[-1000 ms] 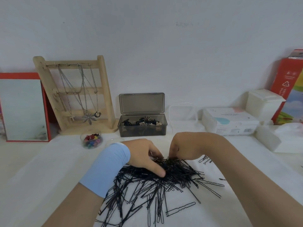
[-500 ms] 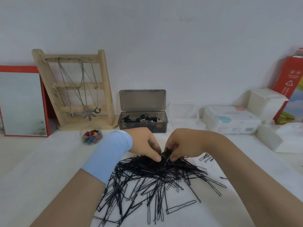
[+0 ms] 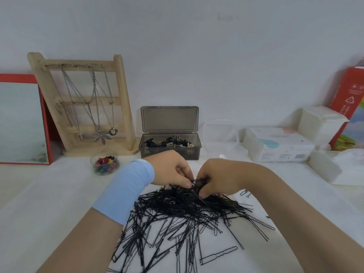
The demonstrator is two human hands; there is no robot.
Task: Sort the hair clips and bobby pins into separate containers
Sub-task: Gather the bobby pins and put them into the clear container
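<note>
A big heap of black bobby pins [image 3: 185, 215] lies on the white table in front of me. My left hand [image 3: 171, 168], with a light blue wristband, pinches pins at the heap's far edge. My right hand [image 3: 216, 178] meets it there and grips a dark bunch of pins between curled fingers. Behind the hands stands an open smoky grey box [image 3: 170, 146] holding dark and cream hair clips. An empty clear container [image 3: 221, 138] stands to its right. A small clear bowl [image 3: 104, 165] of coloured mini clips sits at the left.
A wooden necklace stand [image 3: 84, 103] and a red-framed mirror [image 3: 21, 123] lean at the back left. White boxes [image 3: 277, 146] and a red carton [image 3: 350, 107] fill the back right. A few stray pins [image 3: 246, 193] lie right of my right hand.
Both hands have drawn together at the heap's far edge and risen slightly, gathering a bunch of pins between them. The view has tilted a little.
</note>
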